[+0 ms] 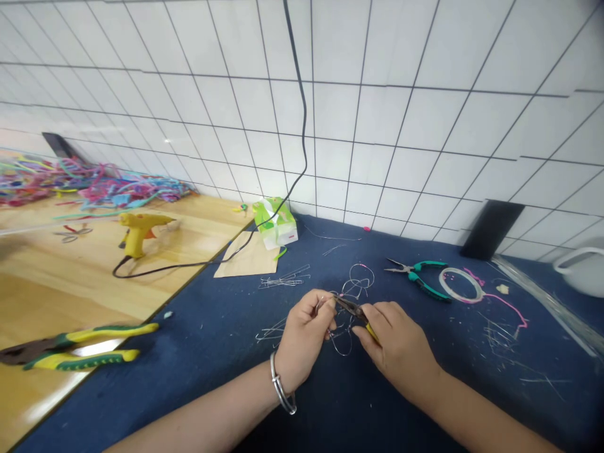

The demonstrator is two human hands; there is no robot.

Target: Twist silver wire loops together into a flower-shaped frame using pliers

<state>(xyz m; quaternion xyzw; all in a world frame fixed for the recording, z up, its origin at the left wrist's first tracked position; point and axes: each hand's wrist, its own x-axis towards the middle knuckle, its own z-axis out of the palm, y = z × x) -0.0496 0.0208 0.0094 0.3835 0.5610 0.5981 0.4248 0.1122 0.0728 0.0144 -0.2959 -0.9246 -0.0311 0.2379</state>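
Observation:
Near the middle of the blue mat, my left hand (306,330), with a silver bangle at the wrist, pinches a piece of thin wire. My right hand (399,343) is wrapped round the yellow handles of needle-nose pliers (350,307), whose jaws reach the wire at my left fingertips. Bent wire loops (361,280) lie just beyond and beneath both hands. A bundle of cut wires (285,278) rests behind my left hand, and more wire pieces (271,333) lie to its left. The exact grip of the jaws is too small to make out.
Teal pliers (427,277) and a wire coil (461,285) lie right. Large yellow-green pliers (75,347) and a yellow glue gun (139,231) are left, its cord crossing a tan sheet (248,255) beside a tissue pack (276,223). Wire scraps (500,336) lie far right.

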